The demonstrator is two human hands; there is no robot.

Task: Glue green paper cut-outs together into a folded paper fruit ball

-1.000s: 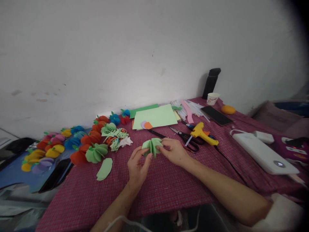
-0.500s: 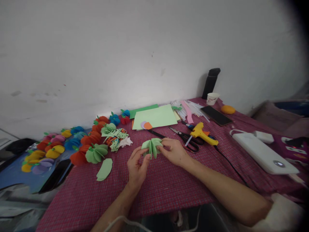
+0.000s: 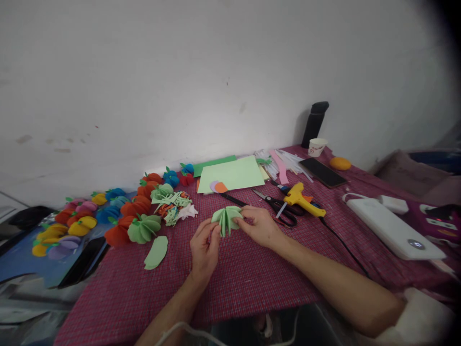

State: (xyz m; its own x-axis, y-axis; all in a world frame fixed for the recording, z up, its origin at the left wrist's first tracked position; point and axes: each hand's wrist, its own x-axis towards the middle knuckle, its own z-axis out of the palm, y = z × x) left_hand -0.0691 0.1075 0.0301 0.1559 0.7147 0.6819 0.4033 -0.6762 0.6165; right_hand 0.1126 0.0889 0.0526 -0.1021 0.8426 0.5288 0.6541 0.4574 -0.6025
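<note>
Both hands pinch a light green folded paper ball (image 3: 226, 217) just above the red checked tablecloth (image 3: 252, 274). My left hand (image 3: 203, 249) grips its lower left edge between thumb and fingers. On the other side, my right hand (image 3: 260, 226) holds its right edge with closed fingers. The paper's flaps fan out upward between the two hands.
Left of the hands lie a green paper cut-out (image 3: 156, 252), a finished green paper ball (image 3: 144, 228), paper scraps (image 3: 175, 206) and several coloured paper fruits (image 3: 90, 216). Behind are green sheets (image 3: 232, 174), scissors (image 3: 279, 206), a yellow glue gun (image 3: 301, 197), a phone (image 3: 323, 172) and a white power bank (image 3: 392, 228).
My left hand's fingers have closed in a little on the green paper ball's left edge. The right hand and the ball have barely shifted.
</note>
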